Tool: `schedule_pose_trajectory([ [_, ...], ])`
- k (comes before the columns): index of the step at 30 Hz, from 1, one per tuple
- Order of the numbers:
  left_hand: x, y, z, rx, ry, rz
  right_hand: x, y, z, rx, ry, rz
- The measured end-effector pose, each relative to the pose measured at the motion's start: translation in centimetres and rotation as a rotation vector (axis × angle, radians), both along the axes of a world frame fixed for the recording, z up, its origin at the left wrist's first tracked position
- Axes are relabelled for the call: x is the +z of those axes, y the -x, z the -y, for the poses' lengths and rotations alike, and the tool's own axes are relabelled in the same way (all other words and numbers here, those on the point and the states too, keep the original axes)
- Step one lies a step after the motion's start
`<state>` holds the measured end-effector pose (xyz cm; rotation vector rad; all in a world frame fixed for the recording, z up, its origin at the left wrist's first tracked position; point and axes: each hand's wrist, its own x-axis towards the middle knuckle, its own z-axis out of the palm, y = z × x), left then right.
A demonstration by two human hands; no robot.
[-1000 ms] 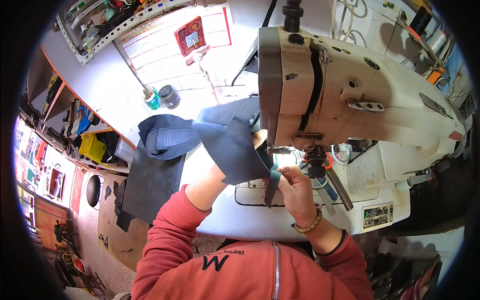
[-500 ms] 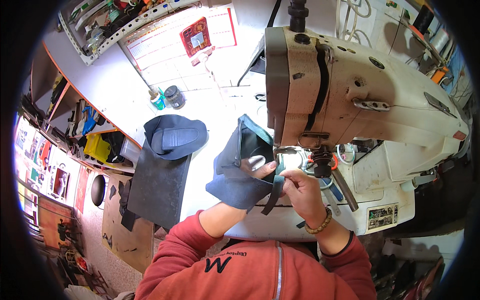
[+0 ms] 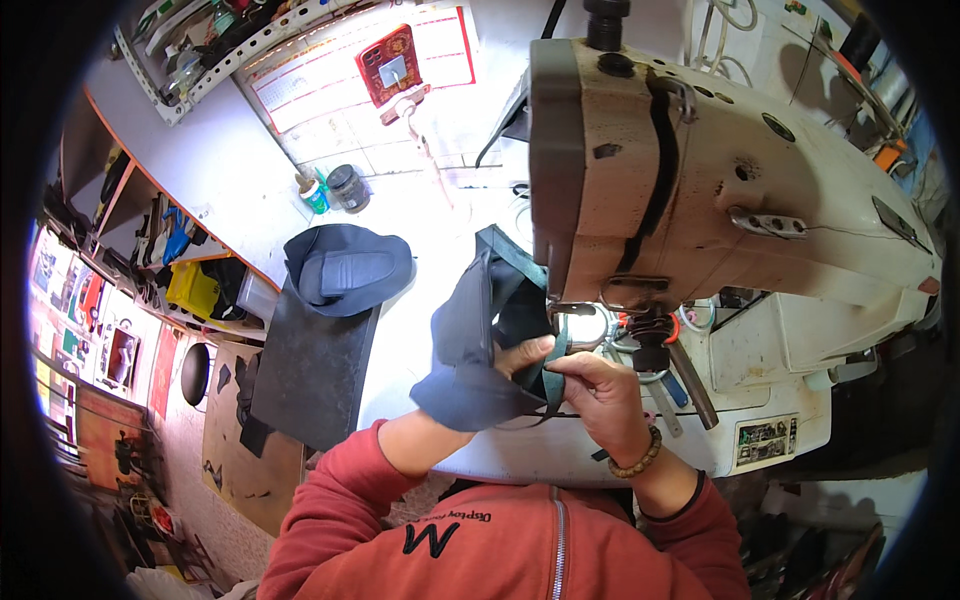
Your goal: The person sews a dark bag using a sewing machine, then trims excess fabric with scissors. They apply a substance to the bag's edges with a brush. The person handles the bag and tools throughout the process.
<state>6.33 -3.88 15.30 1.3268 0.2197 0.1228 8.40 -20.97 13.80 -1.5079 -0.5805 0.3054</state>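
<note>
A dark blue shoe upper with a green-black lining stands at the middle of the white sewing bed. My left hand reaches under and into it; the thumb lies along the inside edge, and the rest of the fingers are hidden by the material. Between the thumb and forefinger of my right hand a narrow dark strip is pinched at the upper's right edge. Right above this edge is the working end of a beige sewing machine. A matching blue upper lies to the left.
Under that second upper is a black board. Scissors with red-orange handles and a dark rod lie behind my right hand. Farther back stand a dark jar, a small green-white bottle and a red phone on a holder.
My right hand has shifted slightly left, closer to the upper's edge. The strip's loose end, which hung down toward me, is now mostly tucked behind the upper. The view has moved slightly.
</note>
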Motion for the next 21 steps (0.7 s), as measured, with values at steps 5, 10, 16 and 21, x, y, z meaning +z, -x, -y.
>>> schedule_pose_trajectory([
  [5,0.6,0.4,0.3,-0.009,-0.464,0.160,0.0,-0.1,0.1,0.024,-0.001,0.143],
  [10,0.2,0.0,-0.4,0.123,-0.954,0.324,-0.6,0.1,-0.1,0.011,-0.047,0.027],
  [16,-0.5,0.1,-1.1,0.093,-0.823,0.244,-1.9,0.6,-0.6,-0.008,-0.174,-0.143],
  [21,-0.6,0.0,-1.2,0.077,-0.797,0.225,-2.3,0.7,-0.6,-0.005,-0.169,-0.175],
])
